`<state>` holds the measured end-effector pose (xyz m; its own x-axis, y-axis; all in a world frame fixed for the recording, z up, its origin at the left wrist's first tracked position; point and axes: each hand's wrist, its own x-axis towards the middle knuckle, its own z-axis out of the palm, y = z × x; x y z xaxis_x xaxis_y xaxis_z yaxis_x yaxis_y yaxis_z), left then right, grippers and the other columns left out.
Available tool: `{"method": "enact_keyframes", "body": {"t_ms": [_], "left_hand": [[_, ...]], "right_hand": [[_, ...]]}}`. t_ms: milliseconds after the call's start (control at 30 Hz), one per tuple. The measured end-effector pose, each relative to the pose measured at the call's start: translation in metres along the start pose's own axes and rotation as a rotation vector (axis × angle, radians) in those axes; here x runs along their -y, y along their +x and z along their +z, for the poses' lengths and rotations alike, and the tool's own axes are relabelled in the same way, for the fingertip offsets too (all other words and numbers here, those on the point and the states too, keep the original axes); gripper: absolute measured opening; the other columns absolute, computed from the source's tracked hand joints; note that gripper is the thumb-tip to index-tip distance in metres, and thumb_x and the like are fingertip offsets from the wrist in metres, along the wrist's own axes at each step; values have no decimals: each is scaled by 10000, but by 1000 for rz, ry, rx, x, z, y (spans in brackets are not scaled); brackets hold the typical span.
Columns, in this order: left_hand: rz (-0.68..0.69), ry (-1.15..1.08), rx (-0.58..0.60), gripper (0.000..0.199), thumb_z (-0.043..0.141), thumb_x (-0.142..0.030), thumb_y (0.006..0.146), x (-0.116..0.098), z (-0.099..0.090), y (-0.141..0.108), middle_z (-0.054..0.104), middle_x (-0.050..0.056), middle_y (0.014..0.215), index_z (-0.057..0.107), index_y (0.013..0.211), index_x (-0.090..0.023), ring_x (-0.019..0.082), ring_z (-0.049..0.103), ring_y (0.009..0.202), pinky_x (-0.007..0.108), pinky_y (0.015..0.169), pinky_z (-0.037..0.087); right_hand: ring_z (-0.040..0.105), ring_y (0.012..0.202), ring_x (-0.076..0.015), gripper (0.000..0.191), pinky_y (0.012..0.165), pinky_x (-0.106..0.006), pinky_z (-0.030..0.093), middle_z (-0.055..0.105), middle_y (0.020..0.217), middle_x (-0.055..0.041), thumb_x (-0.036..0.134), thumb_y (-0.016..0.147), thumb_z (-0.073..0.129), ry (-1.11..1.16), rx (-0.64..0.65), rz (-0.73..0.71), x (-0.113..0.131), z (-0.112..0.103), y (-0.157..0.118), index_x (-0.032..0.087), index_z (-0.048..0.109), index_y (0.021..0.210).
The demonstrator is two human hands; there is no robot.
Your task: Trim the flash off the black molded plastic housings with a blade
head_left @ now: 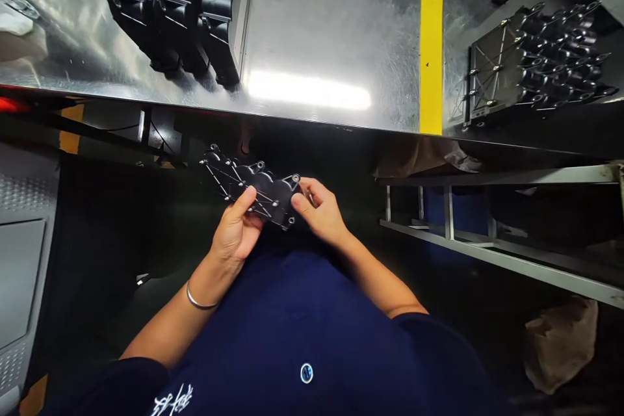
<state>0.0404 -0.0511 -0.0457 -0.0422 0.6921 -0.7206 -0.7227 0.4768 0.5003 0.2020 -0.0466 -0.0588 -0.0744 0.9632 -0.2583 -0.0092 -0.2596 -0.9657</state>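
Observation:
A black moulded part (266,192) with round recesses, ribs and small eyelets is held in front of my body, below the front edge of the metal table. My left hand (236,227) grips its lower edge, thumb on the ribbed face and fingers behind. My right hand (319,208) pinches its right end between thumb and fingers; some of those fingertips are hidden. On the table, stacked black parts (180,6) stand at the left, and more black parts (541,58) are stacked at the right.
The metal table (331,26) crosses the top, with a yellow stripe (431,52) on it. A metal frame (448,211) stands below at the right, near a brown bag (560,344). A grey panelled unit (22,273) is at the far left.

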Motion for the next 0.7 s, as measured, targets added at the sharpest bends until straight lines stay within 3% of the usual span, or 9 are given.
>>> {"method": "enact_keyframes", "body": {"t_ms": [100, 233, 367, 467, 567, 700], "left_hand": [[-30, -68, -91, 58, 689, -159, 814, -6, 4, -2, 762, -31, 824, 702, 865, -183, 94, 716, 717, 189, 748, 596], [-128, -67, -106, 53, 644, -164, 859, -11, 5, -7, 761, -18, 806, 690, 886, -166, 99, 716, 671, 195, 678, 616], [-151, -38, -96, 17, 672, -178, 842, -9, 8, -11, 751, -20, 777, 682, 848, -166, 94, 710, 645, 178, 645, 612], [-162, -26, -79, 34, 666, -185, 845, -7, 9, -12, 753, -9, 789, 690, 858, -165, 104, 711, 640, 202, 656, 621], [-175, -16, -56, 50, 663, -186, 843, -6, 8, -10, 760, 4, 814, 698, 868, -161, 116, 719, 662, 208, 648, 622], [-199, -5, -27, 67, 656, -191, 839, -6, 5, -8, 767, 20, 826, 705, 866, -153, 139, 728, 681, 240, 670, 632]], "right_hand": [[514, 582, -65, 449, 505, -204, 460, 595, 849, -3, 596, 888, 503, 33, -108, -57, -2, -3, 1, 194, 612, 1055], [555, 606, -93, 420, 577, -248, 503, 615, 804, -7, 528, 950, 444, -121, 6, -187, -8, -8, 1, 198, 623, 1138], [570, 702, -129, 435, 713, -296, 491, 598, 760, -6, 494, 992, 355, -310, -36, -283, -8, -8, -2, 205, 614, 1188], [520, 619, -105, 344, 617, -263, 444, 581, 739, 16, 465, 979, 410, -306, -47, -294, -5, -6, -3, 199, 604, 1077], [497, 596, -91, 242, 577, -254, 422, 590, 761, 12, 434, 917, 544, -283, -68, -398, -5, -3, -3, 198, 595, 913], [523, 615, -110, 210, 568, -266, 430, 596, 727, 2, 414, 882, 591, -226, -101, -473, -9, -4, 4, 206, 608, 860]]}}
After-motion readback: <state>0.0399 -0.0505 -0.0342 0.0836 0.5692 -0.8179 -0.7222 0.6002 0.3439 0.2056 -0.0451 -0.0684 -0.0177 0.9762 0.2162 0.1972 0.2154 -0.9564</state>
